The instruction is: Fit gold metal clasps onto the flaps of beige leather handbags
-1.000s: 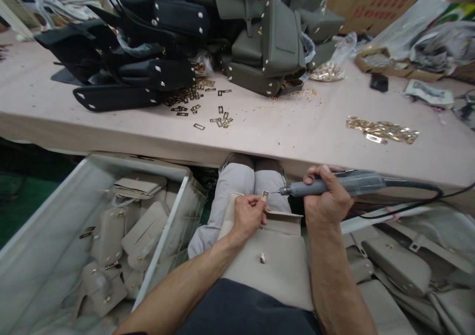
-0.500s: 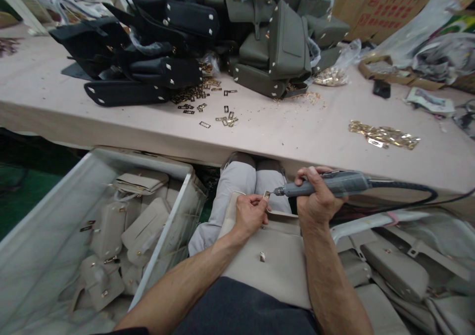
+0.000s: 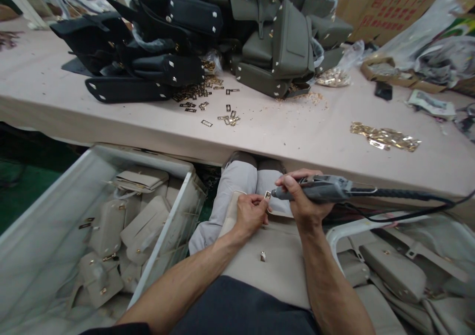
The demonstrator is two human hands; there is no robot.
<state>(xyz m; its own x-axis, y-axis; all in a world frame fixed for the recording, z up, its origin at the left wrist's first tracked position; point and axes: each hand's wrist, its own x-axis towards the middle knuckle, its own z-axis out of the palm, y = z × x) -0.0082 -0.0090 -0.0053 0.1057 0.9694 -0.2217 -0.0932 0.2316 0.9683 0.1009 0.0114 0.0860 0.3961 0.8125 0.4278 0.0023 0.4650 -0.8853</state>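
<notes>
A beige handbag (image 3: 284, 265) lies across my lap, with a small metal turn clasp (image 3: 262, 256) on its face. My left hand (image 3: 251, 212) is closed in a pinch at the bag's far edge, on a small gold frame-shaped metal plate (image 3: 267, 195) on the flap. Wrapped in the fingers of my right hand (image 3: 306, 204) is a grey electric screwdriver (image 3: 326, 188), held nearly level and pointing left. Its nose is right beside the plate; whether the bit touches cannot be made out. A black cable trails off to the right.
Black handbags (image 3: 128, 90) and dark green handbags (image 3: 293, 43) are heaped on the table (image 3: 148, 122). Loose metal plates (image 3: 386, 136) lie there too. Plastic bins of beige bags flank me, left bin (image 3: 189, 176) and right bin (image 3: 334, 236). A cardboard box (image 3: 386, 8) stands behind.
My right hand has moved left with the screwdriver, bringing its nose up to the metal plate. The driver's body and cable have shifted lower. My left hand keeps its pinch.
</notes>
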